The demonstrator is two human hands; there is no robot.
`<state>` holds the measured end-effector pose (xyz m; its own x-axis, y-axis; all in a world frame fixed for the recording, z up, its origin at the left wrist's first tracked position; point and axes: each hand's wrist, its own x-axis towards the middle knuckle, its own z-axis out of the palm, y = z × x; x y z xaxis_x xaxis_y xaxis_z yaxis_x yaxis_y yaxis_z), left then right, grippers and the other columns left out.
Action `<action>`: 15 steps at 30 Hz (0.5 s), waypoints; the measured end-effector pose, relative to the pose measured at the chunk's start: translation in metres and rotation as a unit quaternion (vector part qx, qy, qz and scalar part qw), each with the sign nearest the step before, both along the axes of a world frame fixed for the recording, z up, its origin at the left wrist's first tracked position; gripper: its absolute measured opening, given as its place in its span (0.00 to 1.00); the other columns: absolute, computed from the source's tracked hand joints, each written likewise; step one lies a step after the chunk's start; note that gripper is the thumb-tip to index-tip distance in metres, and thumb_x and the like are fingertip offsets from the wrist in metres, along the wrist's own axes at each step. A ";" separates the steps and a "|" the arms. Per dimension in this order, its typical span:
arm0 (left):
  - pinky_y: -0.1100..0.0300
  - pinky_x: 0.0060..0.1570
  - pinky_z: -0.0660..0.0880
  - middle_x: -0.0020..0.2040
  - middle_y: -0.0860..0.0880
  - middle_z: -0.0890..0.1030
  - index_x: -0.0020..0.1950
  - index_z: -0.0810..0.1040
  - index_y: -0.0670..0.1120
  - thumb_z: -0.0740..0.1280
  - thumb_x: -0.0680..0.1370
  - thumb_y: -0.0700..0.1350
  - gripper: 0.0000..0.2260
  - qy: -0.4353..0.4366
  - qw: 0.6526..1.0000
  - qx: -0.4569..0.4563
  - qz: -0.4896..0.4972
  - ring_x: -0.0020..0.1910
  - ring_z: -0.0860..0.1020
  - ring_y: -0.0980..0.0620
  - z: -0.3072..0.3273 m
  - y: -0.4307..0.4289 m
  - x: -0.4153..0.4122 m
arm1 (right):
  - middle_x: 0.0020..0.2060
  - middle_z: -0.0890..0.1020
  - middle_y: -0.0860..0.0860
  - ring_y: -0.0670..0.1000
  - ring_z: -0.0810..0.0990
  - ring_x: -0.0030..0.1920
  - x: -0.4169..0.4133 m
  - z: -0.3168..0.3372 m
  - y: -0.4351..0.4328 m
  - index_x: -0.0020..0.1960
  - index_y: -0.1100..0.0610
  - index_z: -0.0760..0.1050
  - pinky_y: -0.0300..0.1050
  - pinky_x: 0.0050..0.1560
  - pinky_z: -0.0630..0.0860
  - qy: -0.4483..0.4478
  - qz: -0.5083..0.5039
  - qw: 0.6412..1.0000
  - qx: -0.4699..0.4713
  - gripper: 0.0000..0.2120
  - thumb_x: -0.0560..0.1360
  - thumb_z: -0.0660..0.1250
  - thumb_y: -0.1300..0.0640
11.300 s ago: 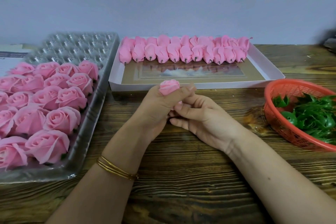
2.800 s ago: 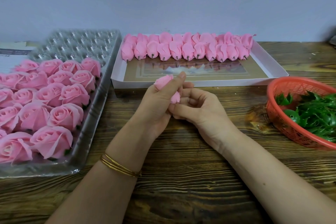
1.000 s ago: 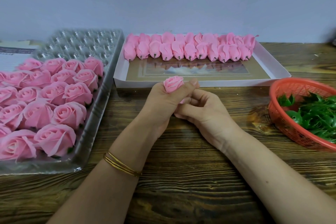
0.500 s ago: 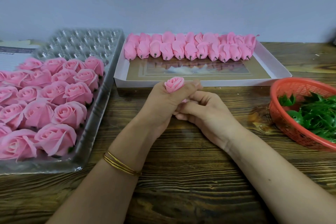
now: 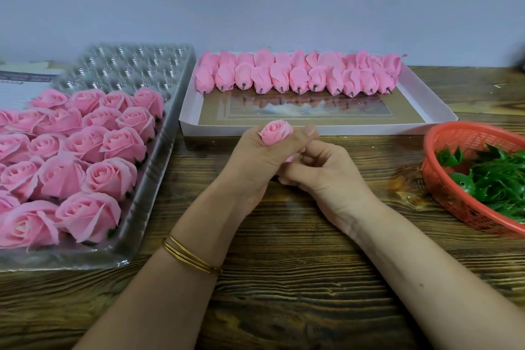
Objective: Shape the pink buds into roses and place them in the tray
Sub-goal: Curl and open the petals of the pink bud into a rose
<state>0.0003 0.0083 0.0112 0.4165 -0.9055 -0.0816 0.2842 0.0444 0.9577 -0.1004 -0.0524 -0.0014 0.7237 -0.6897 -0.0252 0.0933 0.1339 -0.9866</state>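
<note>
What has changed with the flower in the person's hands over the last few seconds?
Nearly three seconds ago the pink bud lay tilted sideways in the left hand; now it stands upright, spiral top showing. The left hand still grips it and the right hand still pinches its base. The tray of roses, the white box of buds and the red basket stayed put.
</note>
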 end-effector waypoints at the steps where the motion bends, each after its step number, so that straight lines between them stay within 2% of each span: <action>1: 0.54 0.47 0.76 0.44 0.37 0.79 0.53 0.82 0.36 0.73 0.68 0.49 0.21 -0.006 1.000 -0.001 -0.002 0.43 0.79 0.44 0.000 0.000 0.000 | 0.37 0.74 0.61 0.57 0.71 0.42 0.000 0.001 0.001 0.41 0.66 0.78 0.50 0.47 0.69 -0.002 0.001 1.000 0.008 0.09 0.69 0.66 0.77; 3: 0.58 0.43 0.77 0.43 0.40 0.80 0.53 0.82 0.36 0.72 0.68 0.50 0.21 -0.017 1.000 -0.004 -0.010 0.41 0.79 0.48 0.000 0.000 0.001 | 0.39 0.74 0.63 0.58 0.71 0.44 -0.001 0.003 0.001 0.43 0.70 0.78 0.50 0.48 0.69 -0.002 0.010 1.000 0.021 0.05 0.71 0.65 0.76; 5: 0.60 0.42 0.77 0.43 0.42 0.81 0.53 0.82 0.37 0.72 0.68 0.50 0.21 -0.022 1.000 -0.007 -0.018 0.41 0.79 0.50 0.000 0.001 0.002 | 0.38 0.77 0.63 0.57 0.75 0.42 -0.002 0.005 0.000 0.41 0.67 0.79 0.44 0.46 0.73 -0.003 0.028 0.999 0.028 0.06 0.72 0.65 0.74; 7: 0.60 0.43 0.77 0.43 0.44 0.81 0.53 0.82 0.37 0.72 0.67 0.50 0.20 -0.024 0.999 -0.009 -0.022 0.42 0.79 0.51 -0.001 0.001 0.002 | 0.36 0.81 0.59 0.52 0.79 0.41 -0.003 0.006 0.000 0.40 0.64 0.80 0.39 0.46 0.75 -0.006 0.049 0.998 0.034 0.09 0.73 0.65 0.73; 10: 0.60 0.45 0.78 0.42 0.45 0.82 0.52 0.82 0.37 0.71 0.71 0.47 0.16 -0.021 0.999 -0.015 -0.019 0.42 0.80 0.52 -0.001 0.002 0.003 | 0.35 0.81 0.55 0.49 0.80 0.41 -0.003 0.007 -0.002 0.38 0.62 0.80 0.39 0.47 0.76 -0.006 0.063 0.997 0.045 0.11 0.73 0.64 0.73; 13: 0.53 0.49 0.77 0.45 0.38 0.81 0.53 0.81 0.32 0.69 0.76 0.42 0.13 -0.029 0.999 -0.012 0.016 0.45 0.79 0.47 -0.001 0.001 0.002 | 0.35 0.79 0.54 0.49 0.80 0.40 -0.004 0.010 -0.004 0.37 0.61 0.79 0.41 0.45 0.77 -0.011 0.080 0.992 0.097 0.05 0.66 0.65 0.67; 15: 0.53 0.45 0.77 0.44 0.37 0.83 0.50 0.81 0.32 0.70 0.76 0.42 0.12 -0.052 0.998 -0.017 0.033 0.42 0.79 0.47 -0.003 0.001 0.001 | 0.36 0.79 0.55 0.50 0.80 0.38 -0.005 0.011 -0.006 0.44 0.62 0.78 0.42 0.44 0.78 -0.021 0.082 0.986 0.144 0.12 0.63 0.62 0.60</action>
<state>0.0010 0.0091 0.0083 0.4800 -0.8772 -0.0053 0.1788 0.0920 0.9796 -0.1051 -0.0588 0.0098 0.8291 -0.5324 -0.1705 0.0880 0.4255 -0.9007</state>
